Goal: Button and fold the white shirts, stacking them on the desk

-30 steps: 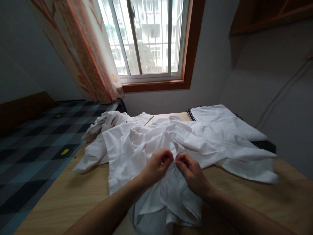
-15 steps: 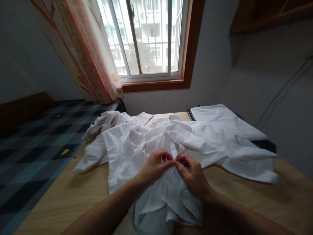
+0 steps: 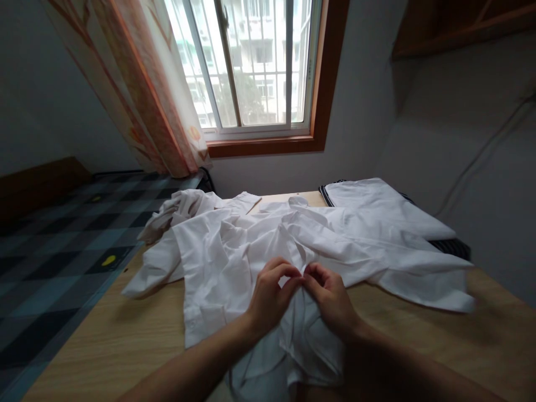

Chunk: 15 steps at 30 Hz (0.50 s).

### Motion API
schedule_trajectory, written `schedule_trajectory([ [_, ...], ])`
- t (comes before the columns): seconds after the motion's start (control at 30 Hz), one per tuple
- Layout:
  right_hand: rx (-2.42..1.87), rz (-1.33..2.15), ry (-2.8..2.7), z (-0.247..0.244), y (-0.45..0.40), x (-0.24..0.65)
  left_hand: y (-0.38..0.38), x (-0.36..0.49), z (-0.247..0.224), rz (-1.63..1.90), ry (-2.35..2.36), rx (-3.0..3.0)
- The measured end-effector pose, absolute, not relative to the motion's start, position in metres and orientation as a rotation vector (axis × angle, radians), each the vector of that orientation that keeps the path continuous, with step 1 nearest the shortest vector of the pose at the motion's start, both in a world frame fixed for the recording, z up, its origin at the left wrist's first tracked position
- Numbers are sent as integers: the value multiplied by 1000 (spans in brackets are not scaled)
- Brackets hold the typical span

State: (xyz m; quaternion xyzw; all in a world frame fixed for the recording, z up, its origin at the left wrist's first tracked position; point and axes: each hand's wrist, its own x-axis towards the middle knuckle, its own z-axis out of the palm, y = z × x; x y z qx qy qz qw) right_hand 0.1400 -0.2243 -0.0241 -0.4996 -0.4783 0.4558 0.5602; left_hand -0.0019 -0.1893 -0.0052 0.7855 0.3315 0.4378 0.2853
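Note:
A white shirt [image 3: 218,268] lies spread over the wooden table [image 3: 100,335], its sleeves reaching out to both sides and its lower front hanging toward me. My left hand [image 3: 274,290] pinches the front edge of the shirt near the middle. Close against it, fingertips almost touching, my right hand [image 3: 329,296] pinches the same edge from the other side. Whatever small part lies between the fingertips is hidden. Below both hands the cloth falls in loose folds.
Crumpled pale cloth [image 3: 188,206] lies at the table's back left. A folded white garment [image 3: 377,201] rests on dark striped cloth [image 3: 454,247] at the back right. Left of the table is a bed with a checked cover [image 3: 54,262]. Behind are a window [image 3: 263,72] and a curtain [image 3: 146,95].
My left hand has shifted slightly right and turned, its fingers more arched. The shirt's front edge between my hands has moved a little, and the folds below have shifted.

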Motion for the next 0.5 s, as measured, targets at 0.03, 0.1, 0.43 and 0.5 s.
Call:
schedule_trajectory([
  [0.03, -1131, 1143, -1098, -24, -223, 141, -189, -2, -5, 1165, 853, 2086],
  [0.1, -1061, 1254, -1052, -24, -222, 144, -188, -3, -5, 1163, 807, 2078],
  [0.43, -1145, 1027, -997, -25, -224, 148, -180, -5, -6, 1185, 886, 2017],
  [0.5, -1213, 811, -1019, -25, -224, 175, -164, -14, 6, 1433, 1025, 1828],
])
